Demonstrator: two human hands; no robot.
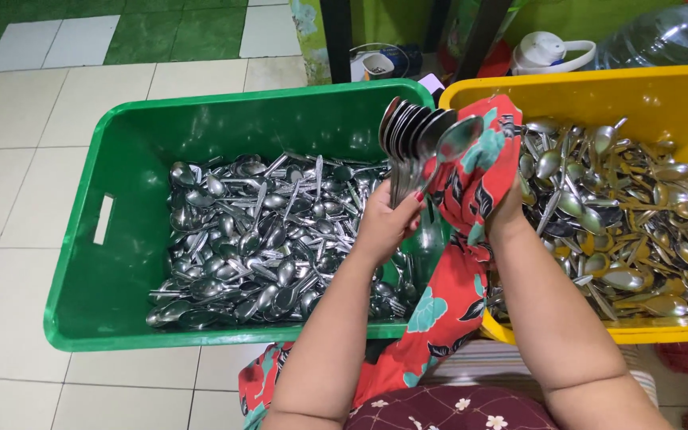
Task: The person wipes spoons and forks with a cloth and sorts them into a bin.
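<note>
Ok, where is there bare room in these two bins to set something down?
The green bin has a bare strip along its left wall and far end, beside the spoon heap. The yellow bin shows bare floor only along its far wall; the rest is packed with spoons. Between the bins it is crowded: the left hand grips a spoon stack, the right hand a red cloth.

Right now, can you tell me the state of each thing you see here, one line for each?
left hand: closed around a fanned bundle of spoons
bundle of spoons: held upright, bowls up
right hand: wrapped in the cloth, on one spoon
floral cloth: draped over the right hand, hanging down
green crate: partly filled with loose cutlery
yellow crate: holds a pile of spoons
</note>
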